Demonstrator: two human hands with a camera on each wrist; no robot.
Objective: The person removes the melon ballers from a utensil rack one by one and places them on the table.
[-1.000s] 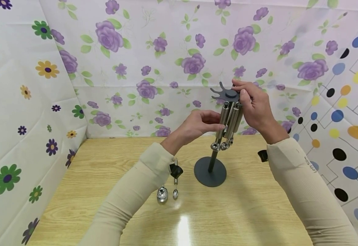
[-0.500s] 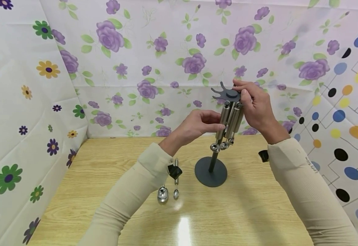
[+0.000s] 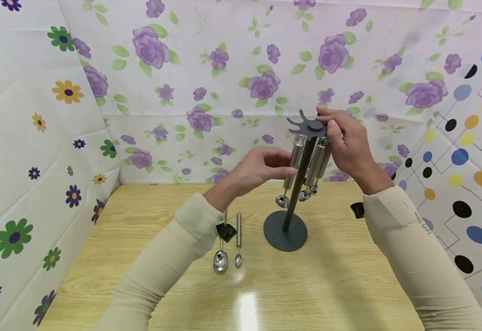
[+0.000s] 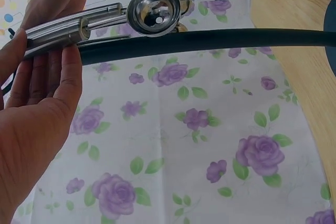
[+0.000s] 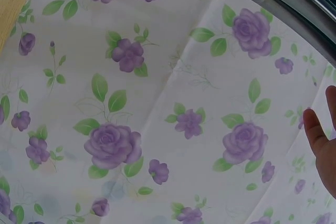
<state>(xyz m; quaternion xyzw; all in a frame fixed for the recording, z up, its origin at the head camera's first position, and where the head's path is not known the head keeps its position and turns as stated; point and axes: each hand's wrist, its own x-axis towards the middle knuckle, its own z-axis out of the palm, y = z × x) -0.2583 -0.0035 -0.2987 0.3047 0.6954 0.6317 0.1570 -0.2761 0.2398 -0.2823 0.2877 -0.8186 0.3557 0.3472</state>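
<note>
Utensil [image 3: 296, 154], pinched by left hand [image 3: 261, 169], now swings away from post [image 3: 294, 202]; stays close under rack top [image 3: 313, 127], unhooked or not we cannot tell. Right hand [image 3: 352, 143] grips rack top, steadying, we judge.

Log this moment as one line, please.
left hand: pinches metal utensil | right hand: holds stand | table: larger scoop, smaller scoop

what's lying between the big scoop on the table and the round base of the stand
A slimmer metal scoop lies between the big scoop and the stand's round base, apart from the base; the head view shows this.
</note>
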